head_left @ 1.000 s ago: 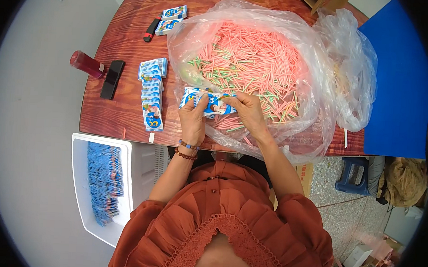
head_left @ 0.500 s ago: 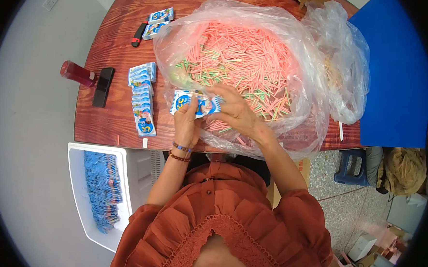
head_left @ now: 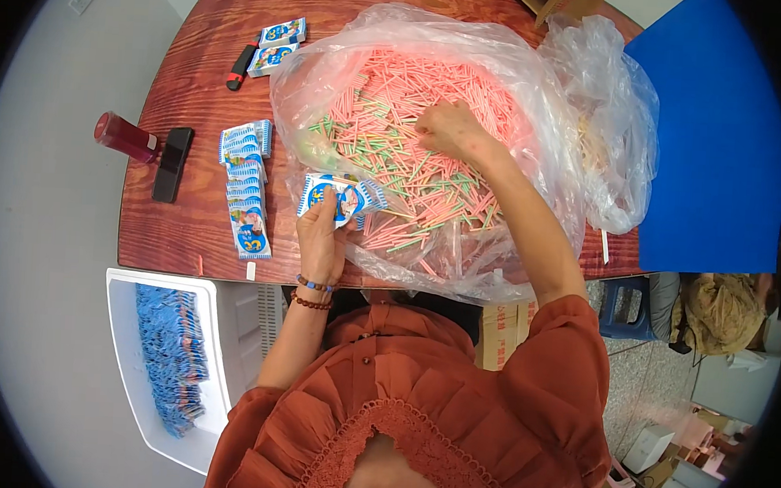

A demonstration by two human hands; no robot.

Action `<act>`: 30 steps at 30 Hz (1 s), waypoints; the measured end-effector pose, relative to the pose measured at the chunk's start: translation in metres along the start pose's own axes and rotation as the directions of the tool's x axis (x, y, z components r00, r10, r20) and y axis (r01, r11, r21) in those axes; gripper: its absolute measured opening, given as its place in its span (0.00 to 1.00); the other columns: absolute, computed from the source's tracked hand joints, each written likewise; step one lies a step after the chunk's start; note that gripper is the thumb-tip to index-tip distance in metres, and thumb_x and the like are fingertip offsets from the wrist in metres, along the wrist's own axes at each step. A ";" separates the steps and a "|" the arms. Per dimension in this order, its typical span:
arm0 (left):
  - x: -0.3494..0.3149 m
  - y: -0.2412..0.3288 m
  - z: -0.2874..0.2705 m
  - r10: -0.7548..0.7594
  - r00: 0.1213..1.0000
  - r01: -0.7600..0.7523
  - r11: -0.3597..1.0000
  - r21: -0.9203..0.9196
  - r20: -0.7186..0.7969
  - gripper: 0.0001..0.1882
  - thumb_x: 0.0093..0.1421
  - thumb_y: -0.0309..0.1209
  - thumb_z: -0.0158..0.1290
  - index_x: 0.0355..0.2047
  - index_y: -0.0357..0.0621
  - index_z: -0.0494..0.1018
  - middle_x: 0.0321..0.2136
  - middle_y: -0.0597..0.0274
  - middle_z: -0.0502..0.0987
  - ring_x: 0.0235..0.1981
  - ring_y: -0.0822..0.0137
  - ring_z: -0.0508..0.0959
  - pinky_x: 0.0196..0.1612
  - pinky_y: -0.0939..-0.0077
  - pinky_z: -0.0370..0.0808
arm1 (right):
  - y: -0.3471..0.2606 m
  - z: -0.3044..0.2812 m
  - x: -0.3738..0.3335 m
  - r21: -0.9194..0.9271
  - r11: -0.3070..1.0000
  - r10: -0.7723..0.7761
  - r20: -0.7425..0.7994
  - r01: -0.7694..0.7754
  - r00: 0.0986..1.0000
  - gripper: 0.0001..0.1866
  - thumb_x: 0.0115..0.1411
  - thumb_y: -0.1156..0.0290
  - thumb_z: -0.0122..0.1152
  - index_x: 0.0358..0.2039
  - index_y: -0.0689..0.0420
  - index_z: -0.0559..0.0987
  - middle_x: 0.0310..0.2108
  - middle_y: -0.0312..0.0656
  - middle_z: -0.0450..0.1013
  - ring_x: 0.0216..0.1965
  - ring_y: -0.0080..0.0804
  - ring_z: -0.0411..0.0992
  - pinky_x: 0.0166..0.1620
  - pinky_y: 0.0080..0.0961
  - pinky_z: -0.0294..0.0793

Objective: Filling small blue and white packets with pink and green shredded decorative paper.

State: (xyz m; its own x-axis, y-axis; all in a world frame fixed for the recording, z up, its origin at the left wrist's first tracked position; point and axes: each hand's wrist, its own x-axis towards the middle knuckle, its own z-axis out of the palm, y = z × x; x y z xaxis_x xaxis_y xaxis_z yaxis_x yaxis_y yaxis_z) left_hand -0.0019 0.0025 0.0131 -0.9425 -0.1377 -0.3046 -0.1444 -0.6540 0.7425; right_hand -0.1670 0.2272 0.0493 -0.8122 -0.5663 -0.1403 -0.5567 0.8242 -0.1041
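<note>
My left hand (head_left: 322,237) is closed around small blue-and-white packets (head_left: 347,199), held over the near left edge of a clear plastic bag (head_left: 503,281). A thin pale stick lies across the packets by the thumb. Inside the bag is a wide heap of thin pink, green and yellowish sticks (head_left: 387,147). My right hand (head_left: 454,131) reaches into that heap with its fingers curled downward; the fingertips are partly hidden, so what they pinch does not show. Left of the bag, several similar packets lie overlapped in a row (head_left: 247,192).
Two small packet stacks (head_left: 282,32) lie at the far left beside a black-and-red cutter (head_left: 241,68). A phone (head_left: 173,164) and a red bottle (head_left: 126,136) are at the left edge. Below stands a white bin (head_left: 212,367) of blue packets. Another plastic bag (head_left: 628,168) is at the right.
My right hand has left the packets and moved up and right into the stick heap. My left hand still holds the packets. The whole view has shifted slightly.
</note>
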 end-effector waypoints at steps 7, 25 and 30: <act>0.002 0.005 -0.002 0.014 1.000 -0.014 1.000 0.011 -0.004 0.14 0.67 0.39 0.51 0.31 0.42 0.77 0.27 0.66 0.79 0.26 0.78 0.75 0.26 0.82 0.72 | -0.012 -0.006 0.014 -0.081 0.997 0.008 0.231 0.011 0.973 0.15 0.52 0.66 0.59 0.42 0.52 0.78 0.40 0.44 0.77 0.49 0.43 0.72 0.51 0.49 0.65; 0.002 -0.001 -0.014 -0.069 0.997 0.069 0.997 -0.014 0.028 0.13 0.67 0.39 0.50 0.37 0.42 0.74 0.31 0.65 0.78 0.27 0.75 0.74 0.28 0.82 0.72 | -0.002 0.011 -0.002 0.187 0.982 0.020 0.077 -0.034 0.997 0.12 0.64 0.64 0.51 0.40 0.60 0.73 0.37 0.54 0.75 0.45 0.50 0.72 0.48 0.43 0.65; 0.003 0.000 -0.002 -0.066 0.997 0.066 0.998 -0.017 0.030 0.12 0.67 0.39 0.50 0.37 0.43 0.74 0.31 0.66 0.78 0.27 0.74 0.74 0.28 0.81 0.72 | 0.005 0.015 -0.009 0.771 0.628 0.198 -0.026 -0.107 0.980 0.14 0.68 0.62 0.50 0.42 0.62 0.73 0.31 0.45 0.75 0.37 0.33 0.71 0.42 0.27 0.68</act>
State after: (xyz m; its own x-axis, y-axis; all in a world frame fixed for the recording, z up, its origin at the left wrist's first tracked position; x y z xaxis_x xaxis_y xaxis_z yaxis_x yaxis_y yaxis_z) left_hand -0.0042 0.0007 0.0114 -0.9396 -0.0720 -0.3347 -0.2016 -0.6739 0.7108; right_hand -0.1598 0.2368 0.0351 -0.9107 -0.3914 -0.1325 -0.1287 0.5734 -0.8091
